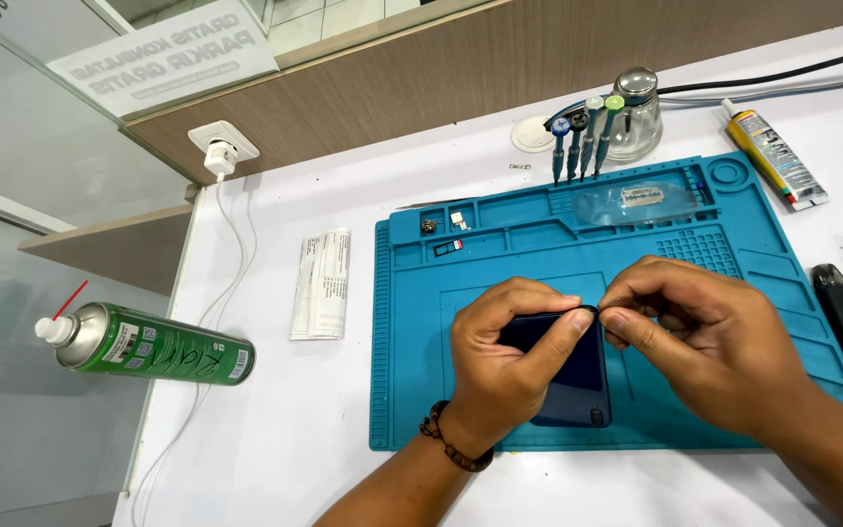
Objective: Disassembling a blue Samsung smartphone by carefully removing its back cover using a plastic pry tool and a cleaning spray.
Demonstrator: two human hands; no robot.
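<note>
Head view is showing a person working at the near middle of a teal silicone repair mat (734,283) lying on a white table (343,420). The left hand (509,346) is gripping the top edge of a dark blue flat phone (573,381), thumb pressing its upper right corner. The right hand (700,337) is pinching a tiny dark part (589,310) at that corner, fingertips closed on it. Judging by this, the small piece is being worked at the corner; the next move is calling for a steady, fine pull.
</note>
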